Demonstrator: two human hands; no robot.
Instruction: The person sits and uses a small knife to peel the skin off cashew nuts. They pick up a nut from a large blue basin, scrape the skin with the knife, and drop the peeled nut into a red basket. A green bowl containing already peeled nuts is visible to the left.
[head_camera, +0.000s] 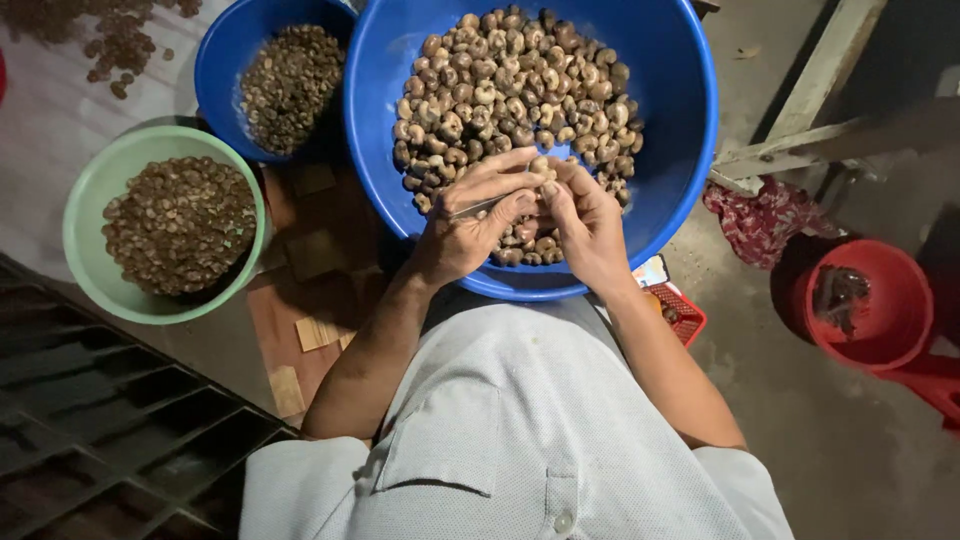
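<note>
A large round blue plastic basin (680, 120) is seen from above, filled with a heap of pale brown, kidney-shaped cashew nuts (515, 90). Both bare hands are held together over the near part of this heap. A thin, pale metal blade or pick (482, 207) is gripped in the left hand (470, 225), its fingers (495, 180) curled and pressed together around the tool. A single pale cashew nut (541, 166) is pinched between the fingertips of the right hand (585, 225), just beside the left thumb, and the tip of the tool is pointed toward it. The 2 hands are touching at the thumbs. To the left, a smaller round blue plastic bowl (225, 70) with darker small nuts is set beside the large basin, and a pale green round plastic bowl (85, 200) holding dark brown pieces is placed nearer the person. Loose dark nuts (115, 40) are scattered on the light surface at the top left. A brown wooden board (310, 310) is seen beneath the forearms. On the grey floor to the right, a red plastic bucket (890, 300) and a crumpled red patterned cloth (760, 215) are found. A light grey shirt (520, 430) is worn.
</note>
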